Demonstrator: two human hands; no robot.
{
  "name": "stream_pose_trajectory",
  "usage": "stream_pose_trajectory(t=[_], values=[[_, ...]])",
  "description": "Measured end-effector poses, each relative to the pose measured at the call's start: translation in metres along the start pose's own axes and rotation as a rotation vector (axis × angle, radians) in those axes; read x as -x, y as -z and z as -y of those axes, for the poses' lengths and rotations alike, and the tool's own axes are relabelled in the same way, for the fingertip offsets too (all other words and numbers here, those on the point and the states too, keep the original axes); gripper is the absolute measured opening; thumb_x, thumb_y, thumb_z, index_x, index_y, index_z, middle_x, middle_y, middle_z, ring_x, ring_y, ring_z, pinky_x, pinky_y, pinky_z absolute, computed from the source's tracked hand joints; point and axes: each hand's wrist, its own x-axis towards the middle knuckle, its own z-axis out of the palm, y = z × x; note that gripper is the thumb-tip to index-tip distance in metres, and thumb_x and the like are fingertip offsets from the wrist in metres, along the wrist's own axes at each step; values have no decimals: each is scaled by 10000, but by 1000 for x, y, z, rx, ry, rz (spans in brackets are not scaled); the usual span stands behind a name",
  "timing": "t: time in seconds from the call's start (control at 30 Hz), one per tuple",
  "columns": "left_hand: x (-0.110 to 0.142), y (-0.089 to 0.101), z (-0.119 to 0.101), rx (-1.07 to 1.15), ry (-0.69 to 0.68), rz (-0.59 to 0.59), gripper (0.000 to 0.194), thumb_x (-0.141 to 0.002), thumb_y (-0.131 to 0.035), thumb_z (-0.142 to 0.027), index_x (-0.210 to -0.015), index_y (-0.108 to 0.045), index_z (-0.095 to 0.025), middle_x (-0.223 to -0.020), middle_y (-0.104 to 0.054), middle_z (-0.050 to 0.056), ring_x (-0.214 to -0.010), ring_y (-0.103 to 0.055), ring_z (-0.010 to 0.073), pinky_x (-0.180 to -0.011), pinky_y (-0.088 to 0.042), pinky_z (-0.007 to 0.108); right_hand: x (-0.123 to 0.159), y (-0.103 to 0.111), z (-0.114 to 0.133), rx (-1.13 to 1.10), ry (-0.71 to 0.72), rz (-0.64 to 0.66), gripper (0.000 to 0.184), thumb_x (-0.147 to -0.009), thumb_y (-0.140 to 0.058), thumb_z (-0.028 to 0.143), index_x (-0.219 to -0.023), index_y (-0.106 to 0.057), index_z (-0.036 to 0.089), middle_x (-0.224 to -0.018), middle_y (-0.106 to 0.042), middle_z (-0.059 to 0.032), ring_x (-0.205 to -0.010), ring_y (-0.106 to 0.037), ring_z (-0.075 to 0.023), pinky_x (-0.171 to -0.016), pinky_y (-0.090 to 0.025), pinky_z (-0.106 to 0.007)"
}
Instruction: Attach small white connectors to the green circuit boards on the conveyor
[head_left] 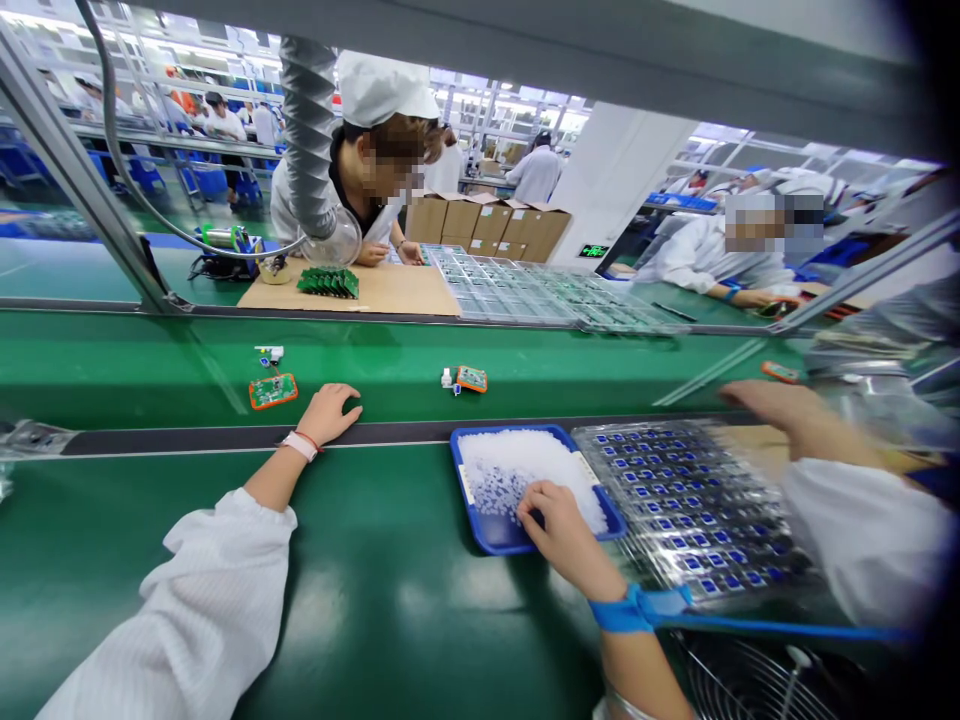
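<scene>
My left hand (328, 413) rests at the near edge of the green conveyor belt, fingers loosely curved and apart, holding nothing. Just left of it lies a green circuit board in an orange frame (273, 391), with a small white connector piece (271, 355) behind. My right hand (553, 522) reaches into a blue tray (504, 544) of small white plastic pieces (536, 455). Its fingers are pinched at the pieces; what is between the fingertips is hidden. A blue wrist strap (637, 608) circles the right wrist. Farther along the belt sits another orange-framed board (472, 378).
Right of the tray lies a clear blister tray (690, 500) of small blue parts. A co-worker's blurred hand (776, 403) extends over the belt at right. Across the belt, another person leans above cardboard with green boards (328, 282). A fan grille (742, 675) stands at lower right.
</scene>
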Motion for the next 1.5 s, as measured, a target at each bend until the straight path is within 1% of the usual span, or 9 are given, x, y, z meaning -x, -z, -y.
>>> stream_pose_trajectory(t=[0.53, 0.63, 0.73, 0.87, 1.0, 1.13, 1.27, 1.4, 1.5], values=[[-2, 2, -3, -18, 22, 18, 291, -819, -492, -375, -1003, -604, -179, -1089, -625, 87, -1076, -517, 263, -948, -389, 428, 0, -1, -1, 16, 3, -7, 166, -790, -462, 157, -658, -556, 188, -817, -561, -81, -815, -489, -223, -784, -387, -396], [-7, 4, -18, -8, 45, 27, 294, -829, -492, -371, -1015, -606, -174, -1096, -629, 85, -1070, -523, 262, -935, -396, 413, -1, -1, 0, 21, -2, 3, 169, -791, -460, 154, -659, -559, 187, -808, -560, -84, -811, -485, -225, -785, -391, -397], [-18, -1, -46, -18, 51, 52, 297, -848, -484, -370, -1021, -608, -163, -1060, -644, 86, -1015, -546, 254, -902, -413, 387, -1, -1, 1, 26, -5, 0, 166, -789, -460, 143, -657, -554, 183, -814, -563, -91, -819, -483, -228, -779, -396, -391], [-42, -20, -85, -67, 93, 60, 313, -838, -515, -384, -1014, -601, -139, -993, -636, 116, -957, -554, 267, -846, -421, 379, 0, -1, 2, 39, -6, 2, 167, -795, -454, 139, -665, -550, 180, -828, -568, -91, -821, -487, -225, -781, -395, -387], [-67, -39, -104, -130, 182, 31, 371, -816, -563, -401, -1053, -571, -115, -1032, -583, 148, -978, -535, 279, -813, -419, 365, -1, -2, 1, 52, 6, 9, 183, -806, -441, 147, -659, -546, 182, -814, -570, -84, -809, -501, -218, -774, -395, -381], [-79, -41, -98, -183, 205, 26, 261, -833, -558, -344, -999, -598, -147, -1062, -545, 129, -993, -519, 256, -796, -414, 335, -2, -3, -2, 48, 15, 3, 178, -794, -448, 158, -658, -561, 184, -801, -576, -84, -803, -516, -221, -768, -400, -384], [-81, -28, -74, -223, 190, 45, 146, -841, -551, -271, -938, -633, -198, -1006, -566, 84, -963, -525, 229, -778, -413, 317, -2, -4, -5, 44, 23, -17, 188, -802, -441, 201, -663, -568, 190, -811, -579, -88, -803, -522, -227, -763, -408, -392], [-80, -11, -49, -274, 230, 6, 183, -832, -548, -214, -996, -626, -191, -1019, -569, 98, -993, -508, 252, -794, -407, 342, 0, -6, -10, 37, 21, -10, 214, -814, -424, 238, -659, -565, 196, -815, -579, -91, -785, -524, -224, -749, -418, -396], [-79, -7, -46, -301, 218, -62, 218, -860, -478, -187, -1044, -592, -159, -1061, -560, 119, -1021, -490, 256, -833, -393, 356, 1, -8, -14, 41, 6, -23, 221, -810, -426, 263, -656, -572, 204, -821, -583, -90, -770, -526, -224, -730, -425, -395]])
